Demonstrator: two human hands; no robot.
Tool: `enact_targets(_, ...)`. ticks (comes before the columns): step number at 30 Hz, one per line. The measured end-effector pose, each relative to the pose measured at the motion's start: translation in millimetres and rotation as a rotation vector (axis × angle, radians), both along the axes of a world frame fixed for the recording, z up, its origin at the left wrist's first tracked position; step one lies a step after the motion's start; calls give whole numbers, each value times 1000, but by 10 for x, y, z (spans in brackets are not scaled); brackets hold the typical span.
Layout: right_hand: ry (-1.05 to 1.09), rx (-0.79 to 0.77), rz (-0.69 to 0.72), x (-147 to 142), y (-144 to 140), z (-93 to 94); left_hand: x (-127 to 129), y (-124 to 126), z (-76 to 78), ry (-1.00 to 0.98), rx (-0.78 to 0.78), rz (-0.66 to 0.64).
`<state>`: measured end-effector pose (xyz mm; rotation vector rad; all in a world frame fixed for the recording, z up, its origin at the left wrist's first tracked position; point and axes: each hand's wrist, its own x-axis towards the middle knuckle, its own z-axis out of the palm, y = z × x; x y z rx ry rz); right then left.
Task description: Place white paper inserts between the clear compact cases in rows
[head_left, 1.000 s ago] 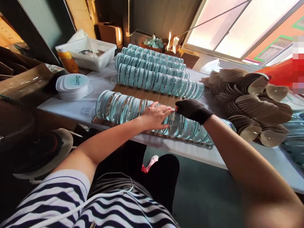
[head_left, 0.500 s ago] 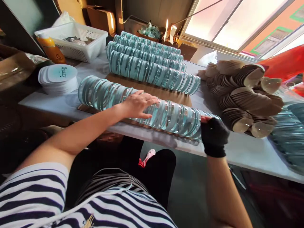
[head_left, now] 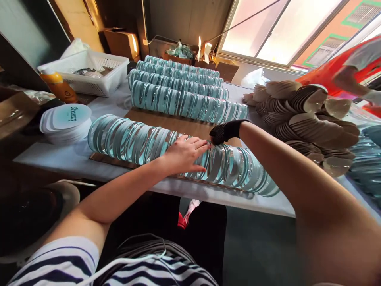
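Head view: a white worktop (head_left: 74, 159) runs from near left to far right, carrying rows of clear blue-tinted round lids stood on edge. The near row (head_left: 181, 157) lies on a brown cardboard sheet (head_left: 178, 123) at the worktop's near edge, its long axis running left to right and dipping toward the right end, each lid's flat face turned along that axis. Three more rows (head_left: 178, 87) sit parallel beyond it, a heap of tan discs (head_left: 306, 123) lies at the far right, a white basket (head_left: 86, 71) and a stack of printed labels (head_left: 65, 121) at the far left. The bare left hand (head_left: 184, 153) rests flat on the middle of the near row, fingers spread and closed on nothing. The gloved right hand (head_left: 224, 131) touches the row's top just right of it; whether its fingers pinch a lid I cannot tell. The step looks like squaring up or parting the row at mid-length; the next move would call for steady downward pressure so the lids do not topple sideways.
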<state>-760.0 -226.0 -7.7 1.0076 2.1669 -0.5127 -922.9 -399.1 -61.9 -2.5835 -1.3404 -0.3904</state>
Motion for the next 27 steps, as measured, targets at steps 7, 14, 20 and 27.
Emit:
enact_targets(7, -48, 425, 119, -83, -263, 141, 7, 6, 1, -22, -20, 8)
enact_targets(14, 44, 800, -48, 294, -1499, 77, -10, 25, -12, -55, -82, 14)
enact_targets(20, 167, 779, -230, 396, -2442, -1074, -11, 22, 60, -80, -139, 13)
enact_targets(27, 295, 950, -299, 929, -1539, -291, 471, 59, 130, -106, -64, -104)
